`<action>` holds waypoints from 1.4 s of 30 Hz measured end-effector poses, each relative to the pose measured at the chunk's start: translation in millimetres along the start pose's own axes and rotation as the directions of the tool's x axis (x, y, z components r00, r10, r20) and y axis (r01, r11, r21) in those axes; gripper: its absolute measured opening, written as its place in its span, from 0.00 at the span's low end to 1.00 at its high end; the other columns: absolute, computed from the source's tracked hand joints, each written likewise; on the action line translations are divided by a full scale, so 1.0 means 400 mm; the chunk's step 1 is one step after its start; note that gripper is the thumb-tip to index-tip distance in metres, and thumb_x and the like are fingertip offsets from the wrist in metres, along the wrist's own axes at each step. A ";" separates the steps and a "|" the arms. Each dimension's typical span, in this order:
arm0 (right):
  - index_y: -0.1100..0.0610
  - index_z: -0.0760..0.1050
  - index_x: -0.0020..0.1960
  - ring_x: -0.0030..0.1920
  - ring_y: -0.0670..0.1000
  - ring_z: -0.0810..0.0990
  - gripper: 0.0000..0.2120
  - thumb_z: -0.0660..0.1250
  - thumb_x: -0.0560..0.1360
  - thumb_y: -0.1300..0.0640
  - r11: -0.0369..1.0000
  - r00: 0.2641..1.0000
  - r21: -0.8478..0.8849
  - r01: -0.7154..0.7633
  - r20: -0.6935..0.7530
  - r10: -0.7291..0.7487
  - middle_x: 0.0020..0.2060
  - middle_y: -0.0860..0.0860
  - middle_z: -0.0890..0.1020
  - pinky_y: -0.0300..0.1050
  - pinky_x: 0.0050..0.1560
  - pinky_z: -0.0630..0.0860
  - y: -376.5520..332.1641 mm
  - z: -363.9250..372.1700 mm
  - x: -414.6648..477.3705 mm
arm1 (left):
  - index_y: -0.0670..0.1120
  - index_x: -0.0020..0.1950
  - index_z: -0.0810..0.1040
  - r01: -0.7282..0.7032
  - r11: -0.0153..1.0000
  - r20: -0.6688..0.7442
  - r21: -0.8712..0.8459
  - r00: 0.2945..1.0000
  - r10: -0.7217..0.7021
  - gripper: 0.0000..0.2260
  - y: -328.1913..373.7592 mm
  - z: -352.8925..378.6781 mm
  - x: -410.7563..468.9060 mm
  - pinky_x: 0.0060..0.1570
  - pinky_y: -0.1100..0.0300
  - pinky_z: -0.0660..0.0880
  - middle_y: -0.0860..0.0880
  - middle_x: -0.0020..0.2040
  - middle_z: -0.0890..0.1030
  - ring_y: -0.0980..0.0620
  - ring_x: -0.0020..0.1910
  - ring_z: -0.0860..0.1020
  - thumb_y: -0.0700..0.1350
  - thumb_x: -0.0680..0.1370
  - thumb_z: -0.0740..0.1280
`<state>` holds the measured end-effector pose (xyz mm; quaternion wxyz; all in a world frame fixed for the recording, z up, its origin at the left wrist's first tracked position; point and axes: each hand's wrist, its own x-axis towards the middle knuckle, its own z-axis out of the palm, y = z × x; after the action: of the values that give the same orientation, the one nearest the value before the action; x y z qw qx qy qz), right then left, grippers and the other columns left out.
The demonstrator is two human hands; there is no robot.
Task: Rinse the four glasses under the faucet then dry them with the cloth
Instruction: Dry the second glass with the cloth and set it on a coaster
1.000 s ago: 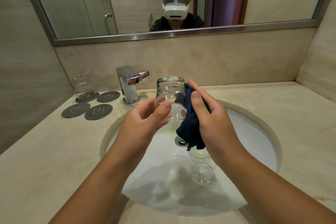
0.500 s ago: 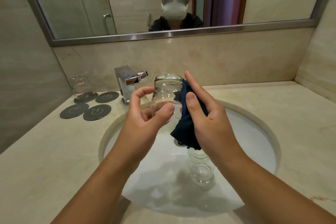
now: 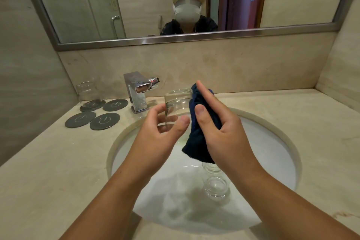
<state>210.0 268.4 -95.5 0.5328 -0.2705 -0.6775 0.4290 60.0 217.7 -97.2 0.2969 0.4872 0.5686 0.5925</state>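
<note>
My left hand (image 3: 161, 132) grips a clear glass (image 3: 178, 103), held upside down above the sink (image 3: 116, 142). Its thumb lies on the near side and its fingers curl round the far side. My right hand (image 3: 220, 128) holds a dark blue cloth (image 3: 195, 138) between thumb and fingers and presses it on the glass's right side. Another glass (image 3: 215, 187) lies in the basin below my right wrist. A further glass (image 3: 87, 91) stands upside down on a coaster at the back left. The chrome faucet (image 3: 139, 91) shows no running water.
Several dark round coasters (image 3: 104, 121) lie on the counter left of the faucet. A beige stone counter (image 3: 292, 142) surrounds the basin, with walls close on the left and right. The mirror (image 3: 175, 41) hangs above the backsplash.
My left fingers have shifted their hold round the glass, and the index finger that was raised has come back down. The cloth has slid along the glass's right side.
</note>
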 end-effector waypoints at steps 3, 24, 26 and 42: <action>0.35 0.73 0.76 0.67 0.26 0.72 0.22 0.65 0.86 0.54 1.000 1.000 -0.011 0.011 0.007 -0.011 0.63 0.25 0.78 0.22 0.62 0.68 0.003 0.000 0.001 | 0.55 0.68 0.78 0.033 0.999 -0.036 -0.036 0.999 -0.034 0.30 0.002 -0.006 -0.001 0.57 0.56 0.82 0.55 0.57 0.87 0.57 0.56 0.86 0.64 0.70 0.81; 0.36 0.69 0.79 0.67 0.29 0.75 0.25 0.66 0.85 0.54 0.997 0.999 -0.076 0.000 0.044 0.004 0.68 0.33 0.79 0.24 0.62 0.68 0.008 -0.002 0.000 | 0.54 0.60 0.84 0.013 1.000 -0.027 0.016 1.000 -0.012 0.21 0.009 -0.010 -0.001 0.66 0.48 0.80 0.56 0.55 0.88 0.57 0.57 0.85 0.63 0.71 0.75; 0.36 0.69 0.79 0.65 0.28 0.75 0.24 0.66 0.85 0.53 0.998 0.999 -0.069 -0.013 0.044 0.016 0.66 0.30 0.79 0.23 0.60 0.68 0.009 -0.003 0.003 | 0.54 0.59 0.85 0.021 1.000 -0.033 0.011 0.999 -0.021 0.20 0.010 -0.013 -0.002 0.66 0.48 0.80 0.55 0.55 0.88 0.55 0.58 0.86 0.62 0.71 0.76; 0.35 0.69 0.79 0.66 0.30 0.75 0.24 0.65 0.86 0.52 0.998 0.998 0.003 -0.061 0.023 0.061 0.67 0.31 0.79 0.25 0.63 0.71 0.005 -0.007 0.006 | 0.54 0.60 0.83 0.104 0.983 -0.065 -0.152 0.991 -0.115 0.18 -0.001 -0.008 0.022 0.57 0.53 0.79 0.50 0.56 0.88 0.49 0.58 0.85 0.61 0.75 0.76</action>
<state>211.7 272.0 -96.0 0.5121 -0.2853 -0.6742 0.4492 53.8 224.5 -95.2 0.3432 0.4099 0.5594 0.6334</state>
